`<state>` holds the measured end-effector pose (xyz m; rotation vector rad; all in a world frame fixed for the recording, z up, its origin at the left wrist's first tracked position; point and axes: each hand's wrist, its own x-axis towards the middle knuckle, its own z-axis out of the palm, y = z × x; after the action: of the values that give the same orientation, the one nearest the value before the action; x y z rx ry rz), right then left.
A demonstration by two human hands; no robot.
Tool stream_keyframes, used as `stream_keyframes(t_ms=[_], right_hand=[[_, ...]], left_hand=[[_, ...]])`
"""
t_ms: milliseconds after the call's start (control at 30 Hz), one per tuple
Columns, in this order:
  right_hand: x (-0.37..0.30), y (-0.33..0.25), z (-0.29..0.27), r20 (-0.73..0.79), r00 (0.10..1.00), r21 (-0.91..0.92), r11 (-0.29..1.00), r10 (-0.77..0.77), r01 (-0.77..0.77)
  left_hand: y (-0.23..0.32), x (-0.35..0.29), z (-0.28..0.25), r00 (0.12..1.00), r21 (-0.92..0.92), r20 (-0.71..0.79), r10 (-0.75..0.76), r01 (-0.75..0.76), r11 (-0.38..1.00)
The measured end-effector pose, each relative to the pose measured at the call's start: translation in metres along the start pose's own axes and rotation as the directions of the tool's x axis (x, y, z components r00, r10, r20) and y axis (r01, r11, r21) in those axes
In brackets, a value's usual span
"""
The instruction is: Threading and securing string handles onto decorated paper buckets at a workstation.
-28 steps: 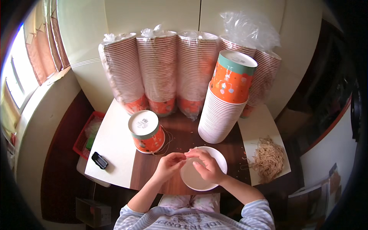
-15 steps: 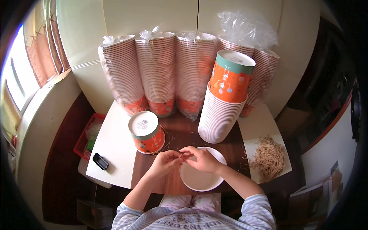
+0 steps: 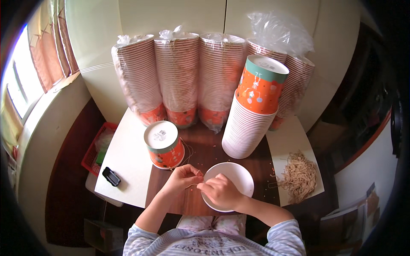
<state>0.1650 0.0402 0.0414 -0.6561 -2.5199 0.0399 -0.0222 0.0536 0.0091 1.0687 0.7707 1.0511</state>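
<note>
Over the wooden middle of the table, my left hand (image 3: 183,179) pinches a thin beige string (image 3: 192,184). Close beside it on the right, my right hand (image 3: 221,193) is closed on the same string, its fingers curled over the near-left rim of a white paper tub (image 3: 241,179). Anything smaller between the fingertips is too small to make out. An orange and green paper tub (image 3: 166,155) stands upside down just beyond my left hand, loose string lying by its right side.
A tall stack of upturned tubs (image 3: 250,128) stands behind the white one. Several plastic-wrapped stacks (image 3: 177,81) line the back wall. A heap of beige string (image 3: 298,179) lies at the right, a small black box (image 3: 111,176) at the left. A red basket (image 3: 90,153) sits beyond the left edge.
My hands have drawn slightly apart, with string now showing between them. My right hand has turned knuckles-up and moved lower. The whole view has shifted slightly.
</note>
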Motion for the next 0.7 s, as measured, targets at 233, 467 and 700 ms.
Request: stream_keyframes(t_ms=[233,467,700], right_hand=[[0.027,0.034,-0.013,0.012,1.000,0.349,0.937,0.003,-0.007],[0.032,0.054,0.002,0.238,0.968,0.615,0.759,0.080,-0.214],[0.034,0.057,-0.002,0.374,0.925,0.589,0.754,0.065,-0.291]], left_hand=[[0.022,-0.005,0.011,0.993,0.542,-0.020,0.114,-0.085,0.836],[0.023,0.003,0.008,0.979,0.679,0.010,0.205,-0.157,0.717],[0.022,0.007,0.004,0.998,0.546,-0.019,0.067,-0.046,0.837]])
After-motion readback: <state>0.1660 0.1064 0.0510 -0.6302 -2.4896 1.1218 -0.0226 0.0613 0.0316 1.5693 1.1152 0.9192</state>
